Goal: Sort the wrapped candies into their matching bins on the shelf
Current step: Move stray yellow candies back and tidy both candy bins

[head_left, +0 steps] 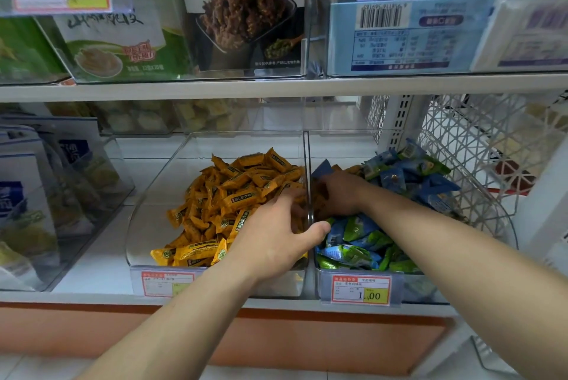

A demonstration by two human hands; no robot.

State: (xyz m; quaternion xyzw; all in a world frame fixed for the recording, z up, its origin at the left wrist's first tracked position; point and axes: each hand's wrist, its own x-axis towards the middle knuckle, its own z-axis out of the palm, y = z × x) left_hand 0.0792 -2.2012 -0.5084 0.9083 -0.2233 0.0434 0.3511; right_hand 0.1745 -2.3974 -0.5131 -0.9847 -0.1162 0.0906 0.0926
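Head-camera view of a shop shelf with two clear bins side by side. From my remote seat, the left bin sat at about 7 o'clock of centre, heaped with orange candies. The right bin, at 4 o'clock, held blue and green candies. A few orange wrappers lay among them, so I judged the sorting unfinished.

The left hand lay over the orange pile at that bin's 3 o'clock side. Its grip was released, fingers spread, thumb hooked across the shared divider wall. It looked placed there to receive or steady whatever crossed over.

The right hand reached into the right bin at its 9 o'clock edge, just beside the divider. Its fingers curled down into the pile, where the strays seemed thickest. I could not tell whether that grip had closed on a candy, since the fingertips were buried. A price label hung on the right bin's front.
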